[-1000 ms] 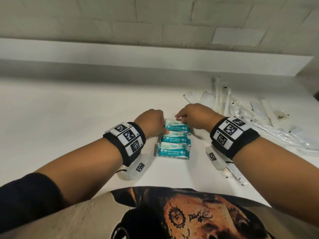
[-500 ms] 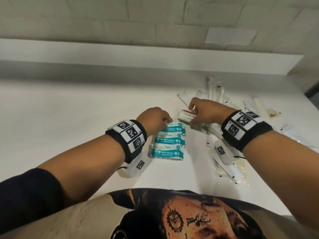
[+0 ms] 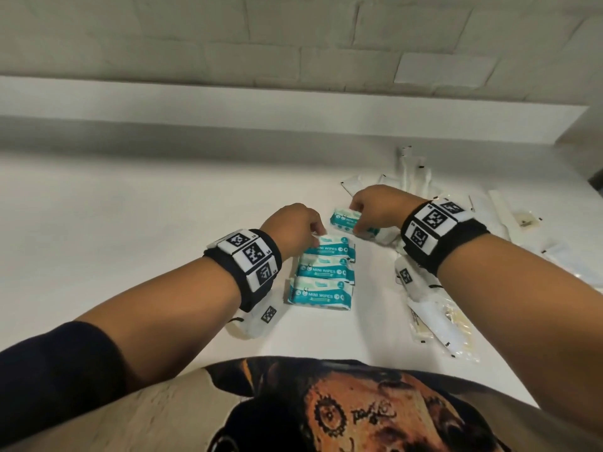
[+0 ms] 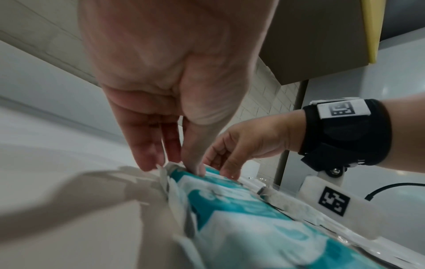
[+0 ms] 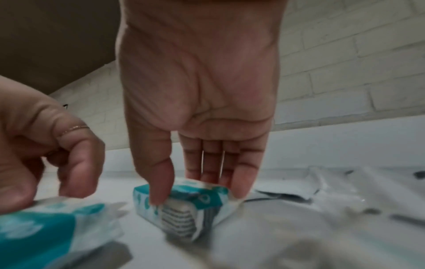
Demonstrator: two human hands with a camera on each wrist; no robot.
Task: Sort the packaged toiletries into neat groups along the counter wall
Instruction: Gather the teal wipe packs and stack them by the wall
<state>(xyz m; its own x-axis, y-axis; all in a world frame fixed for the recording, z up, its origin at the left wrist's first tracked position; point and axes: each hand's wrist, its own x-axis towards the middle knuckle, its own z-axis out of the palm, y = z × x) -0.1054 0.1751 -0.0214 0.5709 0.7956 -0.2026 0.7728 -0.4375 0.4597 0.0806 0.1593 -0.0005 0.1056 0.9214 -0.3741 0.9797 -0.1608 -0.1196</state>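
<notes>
Three teal-and-white mini wipes packs lie in a column on the white counter (image 3: pixel 130 239): far (image 3: pixel 332 249), middle (image 3: pixel 326 271), near (image 3: pixel 321 295). My left hand (image 3: pixel 293 228) is at the far pack's left end. In the left wrist view its thumb and fingers (image 4: pixel 149 163) pinch that pack's crimped edge (image 4: pixel 164 171). My right hand (image 3: pixel 375 207) grips a fourth wipes pack (image 3: pixel 342 220) just beyond and right of the column. The right wrist view shows thumb and fingers clamping this pack (image 5: pixel 181 214), tilted with its printed back towards the camera.
Loose white and clear sachets lie to the right: long ones near the wall (image 3: pixel 414 177), flat ones at the far right (image 3: pixel 525 220), and a heap near the front edge (image 3: pixel 440 324). A white ledge (image 3: pixel 228 106) runs along the brick wall.
My right hand reached into the pile on the right, took hold of a wipes pack and brought it left towards the column. My left hand stayed at the far pack.
</notes>
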